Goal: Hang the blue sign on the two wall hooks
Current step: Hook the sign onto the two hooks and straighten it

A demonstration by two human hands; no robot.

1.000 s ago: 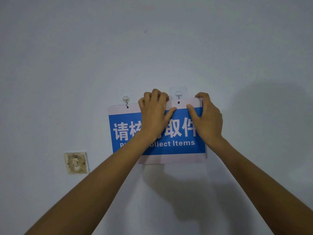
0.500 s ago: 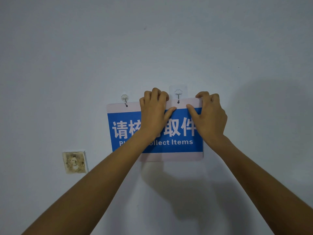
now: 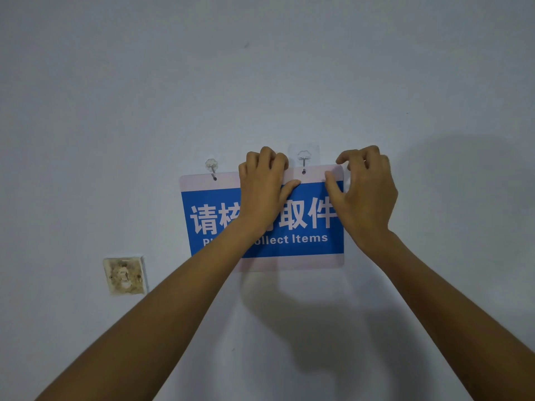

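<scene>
The blue sign (image 3: 301,227) is seen flat against the wall (image 3: 260,82), its pale top border caught on both hooks: the left hook (image 3: 212,168) is threaded through the hole near the left corner, the right hook (image 3: 303,162) through the hole right of centre. The sign is hung slightly tilted, right side higher. The top edge is gripped by the left hand (image 3: 262,186), fingers curled over it, thumb pressed on the blue face between the two hooks. The right hand (image 3: 363,192) is held loosely open at the upper right corner, fingers curled and lifted clear, only the thumb laid on the sign's face. A stained, worn switch plate (image 3: 125,275) is noted on the wall, lower left, well apart from the sign.
</scene>
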